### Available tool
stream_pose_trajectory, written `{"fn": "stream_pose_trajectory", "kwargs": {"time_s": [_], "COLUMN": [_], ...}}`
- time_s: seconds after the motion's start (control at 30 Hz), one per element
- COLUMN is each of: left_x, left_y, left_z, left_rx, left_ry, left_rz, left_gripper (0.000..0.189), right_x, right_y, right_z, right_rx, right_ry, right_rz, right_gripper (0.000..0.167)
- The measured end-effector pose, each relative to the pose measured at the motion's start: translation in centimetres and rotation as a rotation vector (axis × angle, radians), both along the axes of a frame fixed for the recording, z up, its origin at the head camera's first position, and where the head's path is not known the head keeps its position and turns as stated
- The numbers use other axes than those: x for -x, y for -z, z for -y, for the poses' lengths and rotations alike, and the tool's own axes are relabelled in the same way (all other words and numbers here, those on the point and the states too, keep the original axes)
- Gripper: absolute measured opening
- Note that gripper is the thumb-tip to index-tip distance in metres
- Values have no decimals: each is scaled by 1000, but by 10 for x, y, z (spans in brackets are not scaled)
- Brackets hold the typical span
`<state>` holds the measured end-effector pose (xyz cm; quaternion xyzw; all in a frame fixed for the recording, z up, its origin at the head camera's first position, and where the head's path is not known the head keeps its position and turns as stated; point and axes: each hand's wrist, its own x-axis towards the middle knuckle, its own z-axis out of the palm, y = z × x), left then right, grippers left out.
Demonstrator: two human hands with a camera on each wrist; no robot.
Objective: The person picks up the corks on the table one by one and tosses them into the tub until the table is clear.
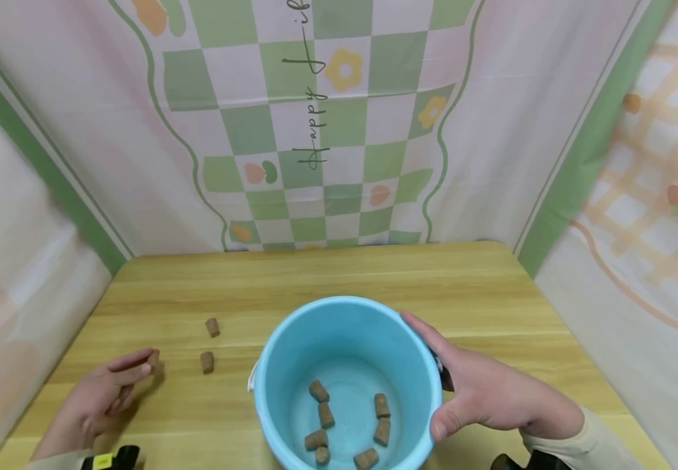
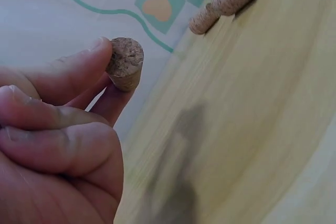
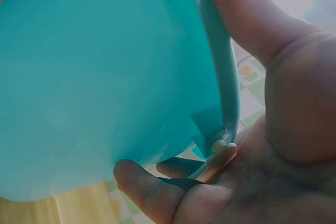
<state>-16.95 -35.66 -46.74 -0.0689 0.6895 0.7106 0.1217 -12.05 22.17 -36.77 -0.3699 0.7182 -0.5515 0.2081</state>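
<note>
My left hand (image 1: 96, 395) pinches a brown cork stopper (image 2: 126, 65) between thumb and fingertips, a little above the wooden table at its left side. Two more cork stoppers (image 1: 207, 362) lie on the table just right of that hand. A light blue bucket (image 1: 347, 303) stands at the front middle. My right hand (image 1: 488, 385) grips the bucket's right side, thumb at the rim and fingers spread along the outer wall by the handle joint (image 3: 219, 144). Several cork stoppers (image 1: 326, 414) lie scattered on the bucket's floor.
The wooden table (image 1: 315, 271) ends at a hanging cloth (image 1: 292, 124) with green checks. More printed cloth (image 1: 656, 215) hangs along the right side and the left. A white handle end (image 1: 252, 376) juts from the bucket's left side.
</note>
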Motion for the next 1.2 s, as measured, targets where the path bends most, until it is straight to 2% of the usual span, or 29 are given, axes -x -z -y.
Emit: {"fn": "stream_pose_trajectory", "kwargs": {"time_s": [0.27, 0.73, 1.0, 1.2], "left_x": [3, 10, 13, 13], "left_y": [1, -16, -27, -34], "left_z": [-6, -24, -34, -45], "left_rx": [-154, -289, -258, -246], "left_ry": [19, 138, 154, 140], "left_rz": [-43, -113, -137, -137], "left_gripper": [32, 35, 35, 35], "right_x": [0, 1, 0, -2], "right_y": [1, 1, -2, -3], "right_z": [0, -1, 0, 0], "right_rx": [-5, -13, 5, 0], "right_ry": [-2, 6, 13, 19], "right_rz": [1, -7, -17, -26], "right_gripper": [120, 121, 122, 121]}}
